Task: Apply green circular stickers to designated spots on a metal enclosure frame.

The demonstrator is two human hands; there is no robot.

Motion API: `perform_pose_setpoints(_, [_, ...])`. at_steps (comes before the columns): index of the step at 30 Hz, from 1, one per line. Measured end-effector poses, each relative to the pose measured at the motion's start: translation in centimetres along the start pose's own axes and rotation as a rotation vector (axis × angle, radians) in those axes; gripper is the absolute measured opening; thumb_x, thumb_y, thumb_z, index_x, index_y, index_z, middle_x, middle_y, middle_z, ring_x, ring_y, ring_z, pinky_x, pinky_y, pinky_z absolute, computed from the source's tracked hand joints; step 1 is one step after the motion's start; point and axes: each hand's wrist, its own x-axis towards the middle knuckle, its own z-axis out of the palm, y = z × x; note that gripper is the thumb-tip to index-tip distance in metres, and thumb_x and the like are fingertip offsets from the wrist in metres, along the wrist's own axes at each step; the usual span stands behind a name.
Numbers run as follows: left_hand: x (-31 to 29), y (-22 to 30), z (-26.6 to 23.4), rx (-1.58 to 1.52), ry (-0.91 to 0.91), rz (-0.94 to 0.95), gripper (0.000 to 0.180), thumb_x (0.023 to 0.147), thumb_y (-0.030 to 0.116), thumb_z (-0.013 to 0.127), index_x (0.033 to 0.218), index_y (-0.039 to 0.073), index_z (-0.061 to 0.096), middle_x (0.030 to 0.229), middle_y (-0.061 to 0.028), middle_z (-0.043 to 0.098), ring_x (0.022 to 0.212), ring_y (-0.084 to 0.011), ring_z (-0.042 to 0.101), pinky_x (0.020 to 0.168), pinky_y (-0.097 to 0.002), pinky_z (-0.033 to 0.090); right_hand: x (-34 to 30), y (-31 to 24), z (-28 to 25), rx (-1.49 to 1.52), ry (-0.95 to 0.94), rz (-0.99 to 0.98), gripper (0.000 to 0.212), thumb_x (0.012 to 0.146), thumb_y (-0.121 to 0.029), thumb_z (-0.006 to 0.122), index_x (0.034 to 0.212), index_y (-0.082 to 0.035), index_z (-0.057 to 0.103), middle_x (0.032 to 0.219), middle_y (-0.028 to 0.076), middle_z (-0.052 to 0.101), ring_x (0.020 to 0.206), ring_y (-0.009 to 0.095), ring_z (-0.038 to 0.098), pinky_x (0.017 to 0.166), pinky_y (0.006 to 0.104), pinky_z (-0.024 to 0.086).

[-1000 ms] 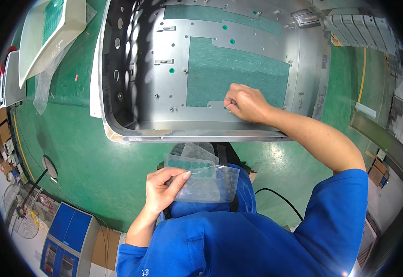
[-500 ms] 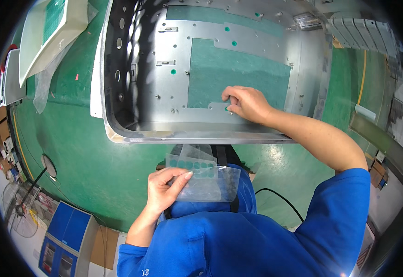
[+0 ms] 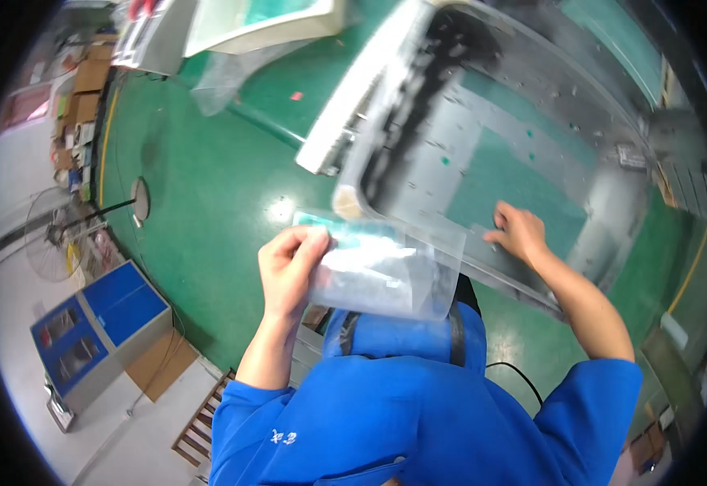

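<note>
My left hand (image 3: 287, 266) pinches glossy clear film (image 3: 390, 275). My right hand (image 3: 523, 235), fingers parted, overhangs a metal case (image 3: 617, 211); green floor (image 3: 208, 211) below.

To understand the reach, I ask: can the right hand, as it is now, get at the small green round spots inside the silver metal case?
Probably yes: the right hand is over the open silver metal case, and nothing visible blocks its way to the small green round spots.

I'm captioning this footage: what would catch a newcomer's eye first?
A large open metal case dominates the upper right, with the right hand over its near side. Around the centre, the left hand holds a shiny clear plastic sheet.
</note>
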Motion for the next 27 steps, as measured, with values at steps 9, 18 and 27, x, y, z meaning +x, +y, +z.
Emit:
perform_pose_setpoints(9, [2.4, 4.1, -3.9, -0.496, 0.122, 0.054, 0.026, 0.085, 0.025, 0.053, 0.075, 0.002, 0.06, 0.058, -0.0014, 0.054, 0.047, -0.0071, 0.048, 0.044, -0.0188, 0.037, -1.3, -11.6, -8.3, 0.846, 0.078, -0.512, 0.044, 0.074, -0.022, 0.067, 0.108, 0.0, 0.049, 0.101, 0.009, 0.055, 0.096, 0.018, 0.052, 0.083, 0.0294, 0.04])
perform_pose_setpoints(18, [6.7, 4.7, -8.8, -0.343, 0.089, 0.204, 0.027, 0.087, 0.023, 0.052, 0.08, -0.001, 0.06, 0.062, -0.0033, 0.057, 0.051, -0.0077, 0.052, 0.046, -0.019, 0.04, -0.1, -29.4, -9.9, 0.997, 0.434, -0.636, 0.041, 0.073, -0.013, 0.066, 0.109, -0.001, 0.049, 0.096, 0.009, 0.056, 0.094, 0.017, 0.051, 0.082, 0.0301, 0.04])
perform_pose_setpoints(27, [12.7, 7.5, -12.2, 0.16, -0.42, 0.745, 0.011, 0.081, 0.007, 0.055, 0.082, -0.002, 0.062, 0.063, -0.008, 0.058, 0.053, -0.0138, 0.053, 0.051, -0.0248, 0.041, 3.5, -36.5, -8.9, 0.834, 0.209, -0.487, 0.016, 0.073, -0.005, 0.064, 0.088, -0.002, 0.061, 0.082, 0.008, 0.059, 0.077, 0.016, 0.056, 0.071, 0.0264, 0.044])
